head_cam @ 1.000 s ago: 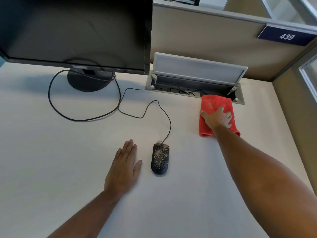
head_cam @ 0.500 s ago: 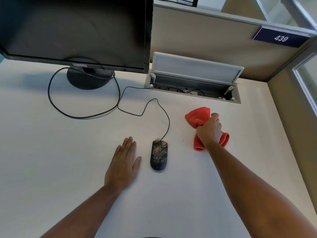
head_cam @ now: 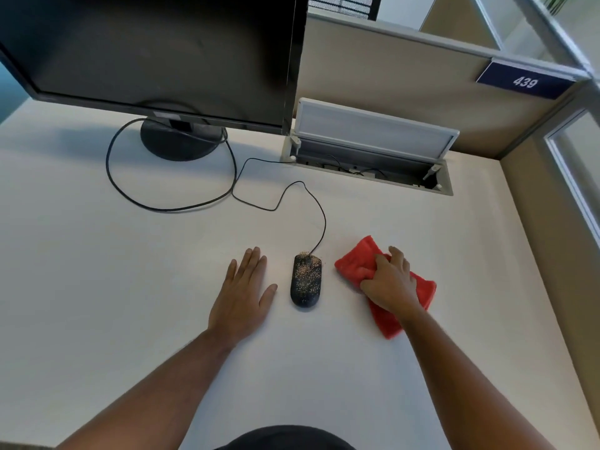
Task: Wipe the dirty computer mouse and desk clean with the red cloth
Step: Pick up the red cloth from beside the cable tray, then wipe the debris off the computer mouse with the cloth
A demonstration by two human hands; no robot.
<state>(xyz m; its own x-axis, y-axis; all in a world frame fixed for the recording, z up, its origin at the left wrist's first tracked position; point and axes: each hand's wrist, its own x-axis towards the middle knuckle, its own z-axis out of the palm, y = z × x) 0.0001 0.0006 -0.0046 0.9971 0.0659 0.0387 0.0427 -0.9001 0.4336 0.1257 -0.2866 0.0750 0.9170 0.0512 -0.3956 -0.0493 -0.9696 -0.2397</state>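
A black wired computer mouse (head_cam: 306, 282) lies on the white desk (head_cam: 97, 254), its top speckled with light crumbs; a few crumbs lie on the desk at its front end. My right hand (head_cam: 391, 284) grips the crumpled red cloth (head_cam: 357, 261), which lies on the desk just right of the mouse, apart from it. My left hand (head_cam: 243, 292) rests flat on the desk just left of the mouse, fingers spread, holding nothing.
A black monitor (head_cam: 156, 50) on a round stand (head_cam: 181, 141) is at the back left. The mouse cable (head_cam: 168, 207) loops across the desk to an open cable hatch (head_cam: 370, 147) at the back. Beige partition walls enclose the back and right.
My right hand gathered the red cloth from beside the cable hatch and dragged it toward me, down to just right of the mouse. My left hand and the mouse stayed put.
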